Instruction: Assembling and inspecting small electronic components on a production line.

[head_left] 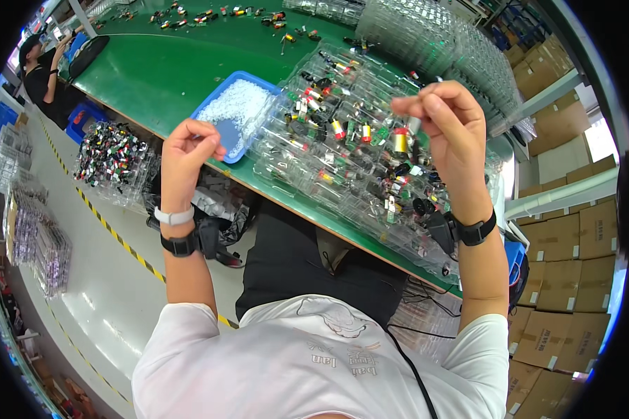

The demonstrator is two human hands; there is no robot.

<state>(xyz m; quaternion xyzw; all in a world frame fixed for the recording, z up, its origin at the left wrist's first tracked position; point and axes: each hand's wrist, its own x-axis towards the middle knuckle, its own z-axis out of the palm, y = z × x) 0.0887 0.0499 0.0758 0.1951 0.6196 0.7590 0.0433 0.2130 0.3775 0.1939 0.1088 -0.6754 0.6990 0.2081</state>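
My left hand (189,155) is raised beside the near left corner of a blue tray (201,112). Its thumb and fingertips come together; anything in them is too small or hidden to make out. Many small white pieces (241,99) lie in the tray, with a patch of its blue bottom bare. Over the right part of the clear plastic trays (276,143) hangs my right hand (454,122), thumb and forefinger pinched, contents unclear. Those trays hold several small assemblies with green boards, black parts and red-and-gold cylinders (400,140). One cylinder shows just below my right fingers.
Stacked clear trays (433,42) stand at the table's back right. Loose assemblies (203,15) lie along the far side of the green table (161,59). Left of me is a heaped tray of assemblies (115,157); a person (38,77) sits beyond. Cartons (566,272) line the right.
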